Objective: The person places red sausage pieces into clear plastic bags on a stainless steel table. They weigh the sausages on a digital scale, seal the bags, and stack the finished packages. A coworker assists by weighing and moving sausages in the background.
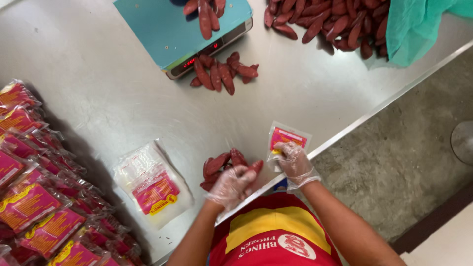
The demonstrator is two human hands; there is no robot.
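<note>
Head view – steel counter (98,74), near edge
Left hand (230,186): gloved, fingers closed round a clutch of red sausages (221,165) lying just left of the counter's near edge.
Right hand (294,162): gloved, fingers pinching an empty printed pouch (287,139), just right of the sausages.
Step in hand: likely filling – portion gathered, pouch not yet opened.
Next move calls for: spreading the pouch mouth before loading.
Far: scale (162,29); left: filled packs (39,207), spare pouches (152,184).

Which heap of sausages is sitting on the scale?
The small heap at the top edge, lying on the scale's blue top. The other heaps lie on the steel table.
</note>
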